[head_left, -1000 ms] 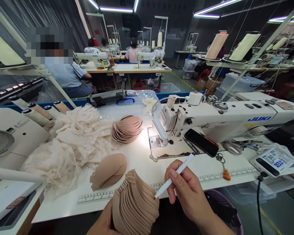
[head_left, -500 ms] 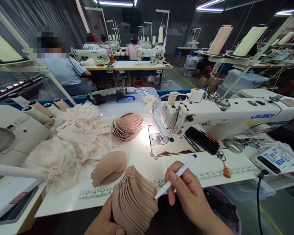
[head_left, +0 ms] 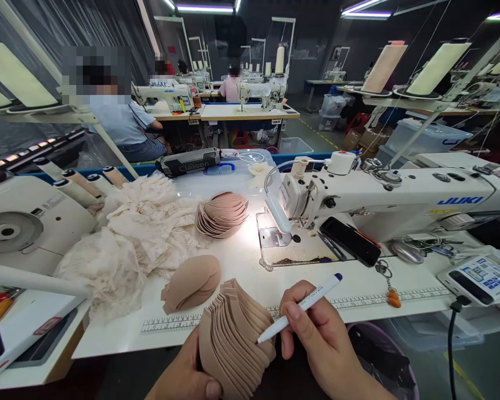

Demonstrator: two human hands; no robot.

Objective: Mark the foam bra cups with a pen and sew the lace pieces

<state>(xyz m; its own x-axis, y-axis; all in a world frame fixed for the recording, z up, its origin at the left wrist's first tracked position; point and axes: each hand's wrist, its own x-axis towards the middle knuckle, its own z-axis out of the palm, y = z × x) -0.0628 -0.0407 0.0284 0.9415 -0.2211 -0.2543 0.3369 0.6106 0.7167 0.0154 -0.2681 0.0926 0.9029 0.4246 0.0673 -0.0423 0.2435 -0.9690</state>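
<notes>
My left hand (head_left: 187, 375) grips a fanned stack of tan foam bra cups (head_left: 233, 339) at the table's near edge, thumb on its lower side. My right hand (head_left: 316, 339) pinches a white pen (head_left: 300, 306), whose tip touches the right side of the stack. Another small pile of tan cups (head_left: 191, 281) lies on the table just beyond. A further nested pile of cups (head_left: 222, 214) sits under the machine lamp.
A white JUKI sewing machine (head_left: 400, 194) stands at right with a black phone (head_left: 350, 240) and keys (head_left: 389, 283) on its bed. Cream lace fabric (head_left: 137, 233) is heaped at left. A person in a blue shirt (head_left: 125, 125) sits at another station behind.
The pen tip has slid a little lower and left along the stack. My left thumb now shows more under the stack. The view has shifted slightly right.
</notes>
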